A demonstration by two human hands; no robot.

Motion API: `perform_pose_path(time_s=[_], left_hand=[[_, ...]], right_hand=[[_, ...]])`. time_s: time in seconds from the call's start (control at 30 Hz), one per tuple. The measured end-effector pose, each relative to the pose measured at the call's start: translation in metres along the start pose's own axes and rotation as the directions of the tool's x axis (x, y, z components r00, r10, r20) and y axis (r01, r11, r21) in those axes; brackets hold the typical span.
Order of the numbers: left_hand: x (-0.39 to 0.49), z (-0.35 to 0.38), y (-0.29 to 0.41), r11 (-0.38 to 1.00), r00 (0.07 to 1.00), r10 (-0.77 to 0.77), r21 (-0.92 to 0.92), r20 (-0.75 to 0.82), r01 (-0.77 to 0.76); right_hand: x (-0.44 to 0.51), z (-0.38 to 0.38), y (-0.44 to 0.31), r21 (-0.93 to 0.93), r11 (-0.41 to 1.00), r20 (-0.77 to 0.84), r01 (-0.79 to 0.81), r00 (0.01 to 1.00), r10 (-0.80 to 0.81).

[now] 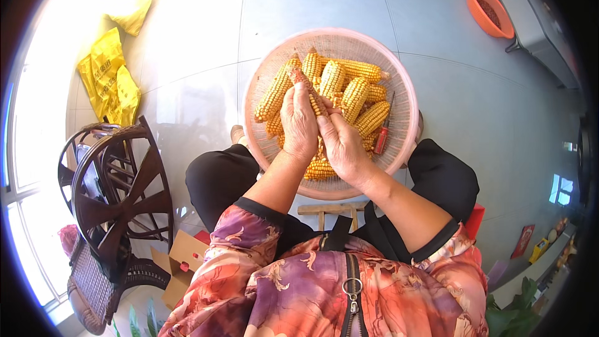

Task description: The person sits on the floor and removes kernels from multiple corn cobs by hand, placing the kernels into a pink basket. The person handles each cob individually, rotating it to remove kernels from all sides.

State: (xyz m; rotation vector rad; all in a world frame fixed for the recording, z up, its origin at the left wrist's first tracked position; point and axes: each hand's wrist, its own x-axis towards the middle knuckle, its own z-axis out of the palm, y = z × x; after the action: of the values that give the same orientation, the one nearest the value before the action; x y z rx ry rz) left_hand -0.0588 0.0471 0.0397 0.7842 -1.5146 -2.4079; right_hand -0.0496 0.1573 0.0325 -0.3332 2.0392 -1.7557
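My left hand point(300, 117) and my right hand point(344, 147) both hold one partly shelled corn cob point(306, 85) over a round pink plastic basket point(411, 117). The far end of that cob is bare and reddish; yellow kernels remain on the part between my hands. Several whole ears of yellow corn point(354, 98) lie in the basket beneath and around my hands, with loose kernels among them. A screwdriver with a red handle point(382, 139) rests at the basket's right inner side, its shaft pointing away. My fingertips are partly hidden by the cob.
Yellow plastic bags point(110, 75) lie on the tiled floor at left, near dark wooden chair-like furniture point(124, 196) and an open cardboard box point(180, 257). A wooden stool point(323, 209) is below the basket. An orange basket point(489, 11) stands at the upper right.
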Motion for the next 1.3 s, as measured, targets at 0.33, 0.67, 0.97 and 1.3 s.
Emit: perform_pose_path(time_s=[0.33, 0.67, 0.97, 1.3], left_hand=[[0.004, -0.008, -0.013, 0.976, 0.999, 0.036, -0.215, 0.006, -0.034], [0.000, -0.005, -0.004, 0.980, 0.999, -0.044, -0.194, -0.031, 0.037], [-0.009, 0.002, -0.013, 0.999, 0.998, -0.020, 0.044, 0.055, 0.018], [0.005, -0.015, -0.028, 0.985, 0.986, 0.163, 0.066, -0.038, -0.161]], right_hand=[[-0.004, 0.001, -0.006, 0.071, 0.996, -0.008, 0.048, 0.999, -0.047], [-0.002, -0.009, -0.010, 0.460, 0.828, 0.222, -0.322, 0.944, 0.243], [0.001, 0.005, 0.007, 0.110, 0.981, -0.035, -0.158, 0.986, 0.162], [-0.003, 0.010, -0.003, 0.153, 0.987, -0.048, -0.045, 0.997, 0.053]])
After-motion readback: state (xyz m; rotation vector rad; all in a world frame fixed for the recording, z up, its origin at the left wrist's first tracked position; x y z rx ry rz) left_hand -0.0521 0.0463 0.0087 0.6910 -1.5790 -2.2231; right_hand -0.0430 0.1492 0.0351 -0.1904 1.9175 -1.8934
